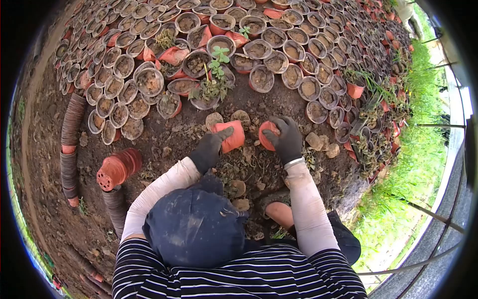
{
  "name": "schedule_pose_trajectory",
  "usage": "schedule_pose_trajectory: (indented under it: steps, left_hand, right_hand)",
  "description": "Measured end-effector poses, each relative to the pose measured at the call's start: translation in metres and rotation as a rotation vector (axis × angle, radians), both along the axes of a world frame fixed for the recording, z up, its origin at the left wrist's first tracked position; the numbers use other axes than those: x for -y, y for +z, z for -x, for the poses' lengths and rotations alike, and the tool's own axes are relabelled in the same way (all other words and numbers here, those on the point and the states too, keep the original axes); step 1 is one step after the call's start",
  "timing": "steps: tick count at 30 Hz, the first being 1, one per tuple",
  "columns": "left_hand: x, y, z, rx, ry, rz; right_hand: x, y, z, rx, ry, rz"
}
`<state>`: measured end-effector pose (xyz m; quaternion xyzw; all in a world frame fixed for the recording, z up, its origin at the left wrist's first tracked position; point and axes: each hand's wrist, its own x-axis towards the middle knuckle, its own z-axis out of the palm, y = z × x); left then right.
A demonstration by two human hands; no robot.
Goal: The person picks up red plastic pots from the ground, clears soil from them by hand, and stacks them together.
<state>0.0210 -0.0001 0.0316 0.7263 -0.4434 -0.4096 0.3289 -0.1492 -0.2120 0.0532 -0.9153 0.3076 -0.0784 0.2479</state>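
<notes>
My left hand (207, 150), in a dark glove, is closed on a red plastic pot (231, 136) that is tilted over the soil. My right hand (288, 139), gloved too, grips a second red pot (267, 135) a little to the right. The two pots are apart. Just beyond them, two round soil plugs (240, 117) lie on the ground. Broken soil clumps (315, 141) lie to the right of my right hand. What the pots hold inside cannot be made out.
Many soil-filled pots (261, 78) stand packed ahead, with a green seedling (218, 61) among them. To the left are a stack of red pots (119, 168) and a long stack of nested pots (69, 144). Grass (398, 199) and metal bars edge the right side.
</notes>
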Motion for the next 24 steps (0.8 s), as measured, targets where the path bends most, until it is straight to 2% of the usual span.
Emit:
schedule_pose_trajectory:
  steps: [4,7,9,11,12,15,16,18,21,24]
  left_hand:
    - [-0.007,-0.012,0.000,0.049,0.118,0.224]
    - [-0.004,-0.024,0.002,0.112,0.117,0.331]
    - [-0.004,-0.028,0.002,0.192,0.107,0.368]
    - [-0.011,-0.014,0.010,0.031,0.150,0.272]
    - [-0.003,-0.008,0.001,-0.019,0.166,0.251]
    - [-0.004,-0.023,0.001,0.171,0.096,0.354]
    - [-0.005,-0.015,0.003,0.156,0.081,0.375]
    - [0.006,0.008,0.002,0.135,0.041,0.428]
    - [0.019,-0.002,0.005,-1.195,0.214,0.194]
    - [0.014,0.007,0.010,-1.668,0.426,0.233]
  right_hand:
    - [-0.005,0.017,-0.002,0.315,-0.104,0.199]
    - [0.020,-0.006,0.012,-0.101,0.107,0.086]
    - [0.034,-0.005,0.007,0.153,0.067,0.181]
    - [0.023,0.026,-0.003,0.374,-0.048,0.264]
    - [0.023,0.035,-0.006,0.318,0.005,0.320]
    - [0.018,0.022,-0.005,0.475,-0.037,-0.075]
    - [0.005,0.034,-0.010,0.466,-0.095,-0.276]
    - [-0.016,0.032,-0.021,0.501,-0.058,-0.440]
    - [-0.036,0.007,-0.027,0.542,-0.018,-0.641]
    - [-0.051,0.008,-0.033,0.606,-0.025,-0.787]
